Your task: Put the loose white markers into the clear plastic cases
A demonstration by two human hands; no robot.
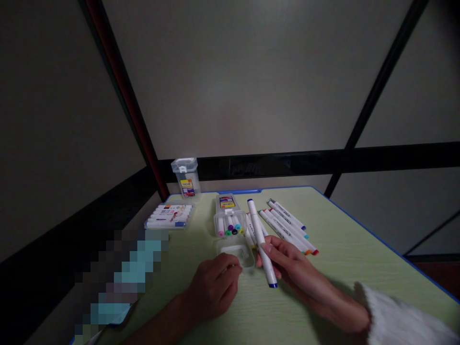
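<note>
My right hand (293, 268) grips a white marker with blue caps (260, 239), its far end pointing away over the table. My left hand (213, 285) rests on the green table (359, 258) with its fingers curled together, fingertips touching the open clear lid (235, 253) of a marker box (228, 218). That box lies on its side with several coloured marker ends showing at its mouth. A row of several white markers (287, 230) lies just right of the box, beyond my right hand.
A flat clear pack of markers (168, 216) lies at the back left. An upright clear box (186, 178) stands at the far left corner. A blurred patch (118, 282) covers the near left. Dark wall rails run behind the table.
</note>
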